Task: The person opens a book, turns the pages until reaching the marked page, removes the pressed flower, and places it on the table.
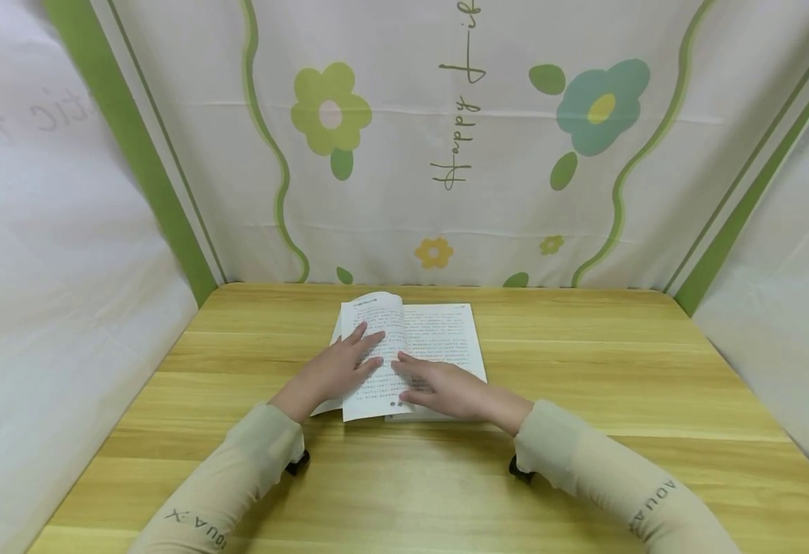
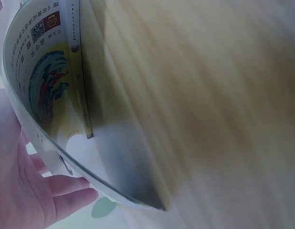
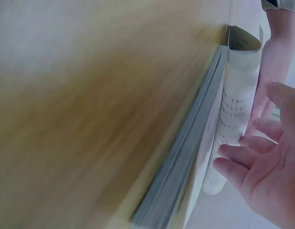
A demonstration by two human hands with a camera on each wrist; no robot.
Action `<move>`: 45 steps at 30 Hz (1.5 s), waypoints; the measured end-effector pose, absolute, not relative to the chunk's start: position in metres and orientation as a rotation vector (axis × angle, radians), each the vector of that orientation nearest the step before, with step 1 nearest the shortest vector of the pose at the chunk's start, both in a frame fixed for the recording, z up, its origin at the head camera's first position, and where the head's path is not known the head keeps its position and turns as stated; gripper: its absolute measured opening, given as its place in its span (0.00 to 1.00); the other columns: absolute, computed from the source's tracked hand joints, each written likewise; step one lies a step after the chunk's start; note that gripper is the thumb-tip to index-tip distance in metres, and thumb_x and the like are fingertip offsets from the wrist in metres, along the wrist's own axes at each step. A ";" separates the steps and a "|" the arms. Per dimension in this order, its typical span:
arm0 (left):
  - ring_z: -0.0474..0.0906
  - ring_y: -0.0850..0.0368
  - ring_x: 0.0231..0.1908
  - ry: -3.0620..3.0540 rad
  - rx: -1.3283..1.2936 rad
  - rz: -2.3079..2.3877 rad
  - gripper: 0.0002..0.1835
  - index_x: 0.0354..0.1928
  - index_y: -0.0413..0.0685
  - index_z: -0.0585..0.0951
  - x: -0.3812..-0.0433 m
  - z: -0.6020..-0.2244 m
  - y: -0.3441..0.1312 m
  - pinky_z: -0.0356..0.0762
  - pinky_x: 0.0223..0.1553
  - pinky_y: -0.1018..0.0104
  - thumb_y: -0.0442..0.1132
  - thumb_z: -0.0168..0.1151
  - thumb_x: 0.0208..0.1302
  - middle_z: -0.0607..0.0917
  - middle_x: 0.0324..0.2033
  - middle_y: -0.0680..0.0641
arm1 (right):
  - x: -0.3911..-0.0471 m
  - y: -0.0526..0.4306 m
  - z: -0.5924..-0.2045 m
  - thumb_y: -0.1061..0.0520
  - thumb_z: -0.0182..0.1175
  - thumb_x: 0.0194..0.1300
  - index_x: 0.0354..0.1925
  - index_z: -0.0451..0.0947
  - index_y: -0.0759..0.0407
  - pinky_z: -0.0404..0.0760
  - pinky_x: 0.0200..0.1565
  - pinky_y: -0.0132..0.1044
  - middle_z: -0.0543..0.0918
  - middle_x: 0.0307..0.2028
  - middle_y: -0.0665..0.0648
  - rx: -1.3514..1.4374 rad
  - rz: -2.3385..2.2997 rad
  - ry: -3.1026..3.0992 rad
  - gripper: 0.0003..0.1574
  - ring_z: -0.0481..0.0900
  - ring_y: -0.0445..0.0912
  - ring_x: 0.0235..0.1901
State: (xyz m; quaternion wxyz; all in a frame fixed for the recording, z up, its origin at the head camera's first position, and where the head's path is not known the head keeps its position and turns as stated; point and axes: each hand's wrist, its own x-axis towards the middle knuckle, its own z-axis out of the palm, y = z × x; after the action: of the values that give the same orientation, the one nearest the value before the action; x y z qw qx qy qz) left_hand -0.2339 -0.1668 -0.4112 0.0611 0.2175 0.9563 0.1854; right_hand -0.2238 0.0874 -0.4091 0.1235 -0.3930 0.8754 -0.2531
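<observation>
A paperback book [image 1: 443, 327] lies open on the wooden table, its right-hand page flat over a thick stack. The left-hand page [image 1: 379, 314] bows up, covered in printed text. My left hand [image 1: 335, 369] rests on that raised page with straight, spread fingers. Across the lower right page reaches my right hand [image 1: 449, 387], fingers extended toward the fold, their tips right at the curved leaf. The left wrist view shows the inside of the curled cover [image 2: 52, 90], with a blue and yellow picture and a QR code. In the right wrist view the page edges [image 3: 183, 148] face the camera.
The wood-grain table [image 1: 584, 354] extends around the book on every side. Behind it hangs a white cloth [image 1: 404, 208] printed with flowers and lettering, and more white cloth [image 1: 65, 269] encloses the sides. Dark wrist bands [image 1: 298, 463] show below the sleeves.
</observation>
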 end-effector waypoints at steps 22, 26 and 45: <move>0.51 0.19 0.71 2.931 0.534 0.541 0.34 0.81 0.58 0.60 -0.235 -0.410 -0.172 0.61 0.61 0.23 0.61 0.46 0.80 0.50 0.80 0.39 | -0.231 0.141 -0.409 0.43 0.66 0.71 0.72 0.71 0.58 0.66 0.69 0.56 0.70 0.72 0.62 -1.227 -0.473 2.564 0.39 0.66 0.60 0.72; 0.51 0.17 0.70 2.940 0.503 0.532 0.35 0.81 0.57 0.60 -0.236 -0.410 -0.172 0.60 0.61 0.22 0.62 0.46 0.79 0.49 0.79 0.36 | -0.232 0.148 -0.411 0.42 0.71 0.65 0.71 0.73 0.57 0.64 0.70 0.57 0.68 0.74 0.61 -1.223 -0.451 2.547 0.42 0.63 0.60 0.73; 0.48 0.28 0.75 2.936 0.428 0.527 0.44 0.81 0.43 0.54 -0.236 -0.411 -0.168 0.56 0.69 0.32 0.66 0.46 0.77 0.48 0.80 0.41 | -0.235 0.167 -0.405 0.48 0.75 0.61 0.68 0.76 0.61 0.62 0.70 0.58 0.67 0.74 0.64 -1.272 -0.430 2.467 0.41 0.61 0.61 0.74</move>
State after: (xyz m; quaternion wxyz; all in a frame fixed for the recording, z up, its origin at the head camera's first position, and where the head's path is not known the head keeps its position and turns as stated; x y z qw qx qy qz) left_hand -0.2355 -0.1675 -0.4115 0.0638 0.1418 0.9723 0.1746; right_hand -0.2347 0.1674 -0.4048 0.1660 -0.4465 0.8662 -0.1510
